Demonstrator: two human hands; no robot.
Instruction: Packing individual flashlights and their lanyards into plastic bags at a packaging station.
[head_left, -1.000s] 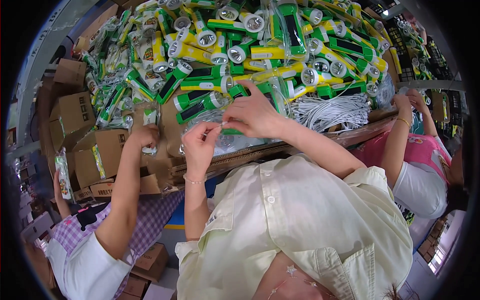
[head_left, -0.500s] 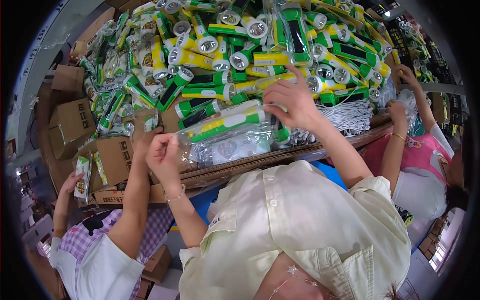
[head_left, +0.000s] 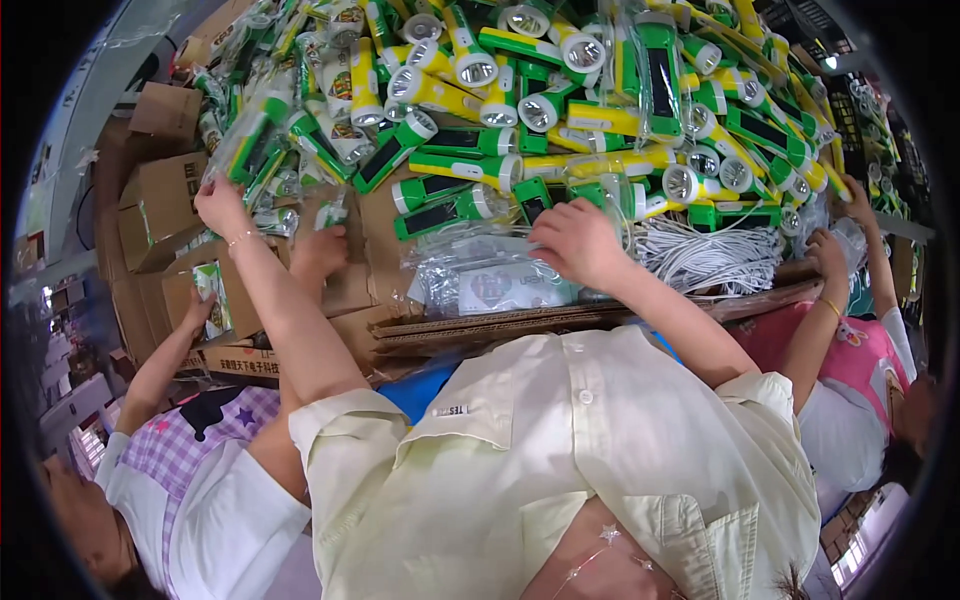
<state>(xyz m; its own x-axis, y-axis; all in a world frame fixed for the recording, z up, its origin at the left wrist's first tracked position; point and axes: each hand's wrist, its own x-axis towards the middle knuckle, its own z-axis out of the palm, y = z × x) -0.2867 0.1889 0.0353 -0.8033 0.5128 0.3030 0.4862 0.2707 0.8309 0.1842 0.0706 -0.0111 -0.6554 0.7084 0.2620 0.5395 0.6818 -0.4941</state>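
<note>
My left hand [head_left: 222, 207] is stretched out to the far left, fingers closed at the lower end of a green and yellow flashlight [head_left: 257, 142] in a clear bag. That flashlight stands tilted over the pile of bagged ones. My right hand [head_left: 582, 242] is at the right end of a stack of clear plastic bags [head_left: 515, 285] with a white printed sheet among them. Its fingers are bent and close together, their tips against the bags; whatever they pinch is hidden. Beyond it lie loose flashlights [head_left: 465, 168] with silver lamp heads and dark panels.
Bundled white cables [head_left: 710, 255] lie right of my right hand. Cardboard boxes [head_left: 160, 205] stand at the left, and a cardboard edge [head_left: 540, 322] runs along the front. A co-worker's hand [head_left: 320, 252] is near my left forearm; another co-worker's hands [head_left: 828, 255] work at the right.
My left hand has carried the bagged flashlight from in front of me to the left pile. My right hand has let go of its end and come down onto the bags.
</note>
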